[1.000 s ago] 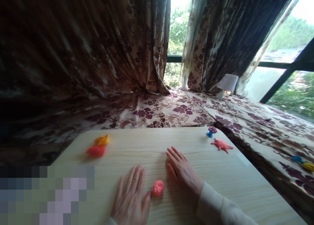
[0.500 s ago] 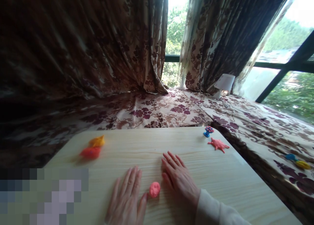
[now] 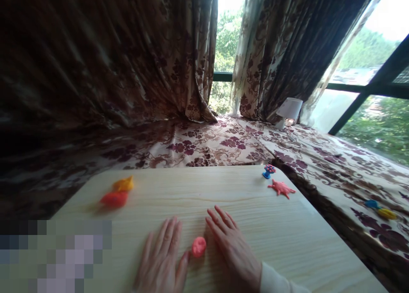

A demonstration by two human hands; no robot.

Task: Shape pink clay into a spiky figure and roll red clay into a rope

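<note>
Coral-pink, round, dimpled clay piece [image 3: 198, 246] sits on the pale wood-grain tabletop [image 3: 172, 188], between left hand [image 3: 161, 261] and right hand [image 3: 237, 252], both open, fingers extended, gripping nothing; probably light, soft and easily dented, it would suit a gentle pinch at its rim

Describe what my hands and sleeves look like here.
Both hands are bare, with no gloves, and I see no rings on the fingers in view. The right hand comes out of a long, plain, off-white sleeve. The left hand runs to the picture's bottom edge, so I can't tell what its sleeve looks like.
</note>
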